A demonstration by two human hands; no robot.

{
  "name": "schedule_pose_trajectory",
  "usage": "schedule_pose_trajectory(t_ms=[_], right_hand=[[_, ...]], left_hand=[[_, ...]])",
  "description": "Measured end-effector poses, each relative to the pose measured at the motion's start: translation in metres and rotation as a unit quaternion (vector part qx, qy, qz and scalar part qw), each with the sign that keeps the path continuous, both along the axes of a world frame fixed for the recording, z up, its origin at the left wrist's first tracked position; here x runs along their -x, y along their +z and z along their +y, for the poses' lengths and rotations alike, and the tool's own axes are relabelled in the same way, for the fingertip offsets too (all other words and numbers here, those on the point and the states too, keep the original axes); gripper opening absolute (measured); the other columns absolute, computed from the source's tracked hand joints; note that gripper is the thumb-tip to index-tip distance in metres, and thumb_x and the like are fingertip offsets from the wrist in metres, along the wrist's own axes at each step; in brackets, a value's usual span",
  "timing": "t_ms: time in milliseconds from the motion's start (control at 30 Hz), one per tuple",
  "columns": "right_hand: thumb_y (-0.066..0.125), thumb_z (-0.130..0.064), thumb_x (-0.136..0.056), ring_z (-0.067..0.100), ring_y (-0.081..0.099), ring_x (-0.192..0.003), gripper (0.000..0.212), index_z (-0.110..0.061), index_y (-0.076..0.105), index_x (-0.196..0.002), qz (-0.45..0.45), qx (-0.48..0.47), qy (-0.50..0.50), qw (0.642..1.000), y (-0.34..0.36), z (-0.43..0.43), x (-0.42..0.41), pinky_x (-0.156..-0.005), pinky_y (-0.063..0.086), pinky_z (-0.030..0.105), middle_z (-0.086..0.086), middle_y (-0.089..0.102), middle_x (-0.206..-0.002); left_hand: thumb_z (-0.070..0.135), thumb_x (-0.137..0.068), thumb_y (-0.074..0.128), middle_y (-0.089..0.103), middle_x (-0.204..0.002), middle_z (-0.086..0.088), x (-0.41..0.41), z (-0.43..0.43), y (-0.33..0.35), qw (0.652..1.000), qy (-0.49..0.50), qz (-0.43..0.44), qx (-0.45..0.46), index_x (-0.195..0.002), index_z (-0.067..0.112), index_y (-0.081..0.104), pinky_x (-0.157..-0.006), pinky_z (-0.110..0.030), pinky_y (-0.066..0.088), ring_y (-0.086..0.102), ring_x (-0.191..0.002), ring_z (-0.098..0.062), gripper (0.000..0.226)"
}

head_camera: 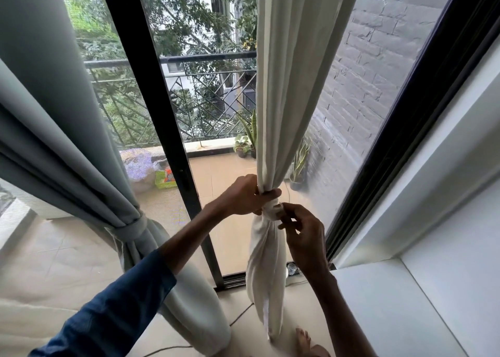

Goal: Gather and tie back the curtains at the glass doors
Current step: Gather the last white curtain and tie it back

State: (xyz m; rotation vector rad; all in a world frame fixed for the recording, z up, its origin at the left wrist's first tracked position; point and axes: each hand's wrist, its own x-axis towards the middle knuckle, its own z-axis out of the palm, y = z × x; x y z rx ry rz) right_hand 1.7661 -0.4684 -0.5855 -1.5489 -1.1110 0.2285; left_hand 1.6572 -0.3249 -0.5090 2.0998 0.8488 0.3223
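Note:
A white curtain (286,86) hangs in front of the glass doors (216,107), bunched into a narrow neck at mid height. My left hand (247,194) grips that neck from the left, fingers wrapped round the gathered cloth. Just below it sits a white tie or knot (273,210), and my right hand (304,232) pinches at it from the right. Beneath the knot the curtain falls in a loose bundle to the floor. On the left a grey-green curtain (67,129) is gathered and bound with its own band (132,231).
A black door frame (154,129) runs between the two curtains. A white ledge and wall (422,297) stand at the right. A cable (238,316) lies on the floor by my bare foot (308,343). Beyond the glass are a balcony railing and potted plants (244,143).

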Motion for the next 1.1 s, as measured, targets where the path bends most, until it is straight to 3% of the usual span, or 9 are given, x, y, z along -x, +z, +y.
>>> schedule_pose_trajectory(t_ms=[200, 300, 633, 867, 967, 1033, 1100], right_hand=[[0.066, -0.009, -0.096, 0.012, 0.073, -0.077, 0.015, -0.015, 0.074, -0.107, 0.03, -0.001, 0.002, 1.0, 0.008, 0.016, -0.007, -0.067, 0.061, 0.033, -0.007, 0.076, -0.096], [0.07, -0.014, -0.095, 0.011, 0.074, -0.08, 0.011, -0.017, 0.077, -0.103, 0.033, 0.002, 0.002, 0.999, 0.012, 0.018, -0.007, -0.068, 0.059, 0.027, -0.011, 0.077, -0.094], [0.076, -0.014, -0.091, 0.012, 0.077, -0.074, 0.009, -0.009, 0.078, -0.099, 0.116, -0.01, 0.004, 0.993, 0.013, 0.031, -0.001, -0.064, 0.064, 0.031, -0.002, 0.079, -0.087], [0.079, -0.008, -0.087, 0.032, 0.077, -0.075, 0.008, -0.001, 0.075, -0.09, 0.239, -0.032, 0.029, 0.97, 0.007, 0.039, -0.002, -0.066, 0.064, 0.047, 0.014, 0.077, -0.079], [0.08, -0.015, -0.087, 0.026, 0.076, -0.074, 0.007, -0.01, 0.076, -0.087, 0.16, -0.009, 0.024, 0.987, 0.003, 0.043, -0.007, -0.062, 0.064, 0.046, 0.003, 0.076, -0.077], [0.085, -0.03, -0.081, 0.014, 0.073, -0.072, 0.015, -0.021, 0.074, -0.082, 0.072, 0.027, -0.004, 0.997, -0.002, 0.045, -0.015, -0.066, 0.062, 0.042, -0.007, 0.074, -0.076], [0.089, -0.039, -0.076, 0.009, 0.072, -0.076, 0.025, -0.023, 0.072, -0.087, 0.052, 0.056, -0.014, 0.997, -0.003, 0.046, -0.023, -0.072, 0.059, 0.033, -0.01, 0.075, -0.083]], left_hand=[[0.03, -0.096, 0.064, 0.071, -0.098, -0.016, -0.001, 0.001, 0.0, 0.997, -0.032, -0.029, 0.061, -0.104, 0.004, 0.064, -0.069, -0.046, 0.063, 0.074, -0.083, -0.027, 0.027], [0.033, -0.098, 0.06, 0.07, -0.099, -0.015, 0.0, 0.004, -0.001, 0.997, -0.031, -0.029, 0.069, -0.105, 0.004, 0.063, -0.07, -0.047, 0.063, 0.074, -0.086, -0.027, 0.03], [0.039, -0.101, 0.053, 0.069, -0.101, -0.014, 0.008, 0.012, 0.004, 0.995, -0.056, -0.023, 0.085, -0.111, 0.001, 0.061, -0.074, -0.049, 0.062, 0.073, -0.089, -0.03, 0.04], [0.043, -0.099, 0.055, 0.073, -0.097, -0.011, 0.013, 0.014, -0.005, 0.997, -0.059, -0.038, 0.039, -0.107, 0.002, 0.068, -0.066, -0.038, 0.063, 0.074, -0.08, -0.022, 0.044], [0.047, -0.09, 0.067, 0.074, -0.089, -0.009, 0.015, 0.015, -0.012, 0.997, -0.067, -0.043, -0.013, -0.102, 0.007, 0.069, -0.061, -0.037, 0.063, 0.074, -0.071, -0.017, 0.042], [0.041, -0.086, 0.074, 0.073, -0.087, -0.012, 0.017, 0.019, -0.017, 0.995, -0.071, -0.056, -0.032, -0.101, 0.004, 0.068, -0.057, -0.039, 0.062, 0.074, -0.071, -0.019, 0.04], [0.038, -0.085, 0.076, 0.072, -0.087, -0.015, 0.019, 0.02, -0.022, 0.996, -0.059, -0.071, -0.014, -0.1, 0.001, 0.068, -0.055, -0.043, 0.061, 0.074, -0.071, -0.022, 0.042]])
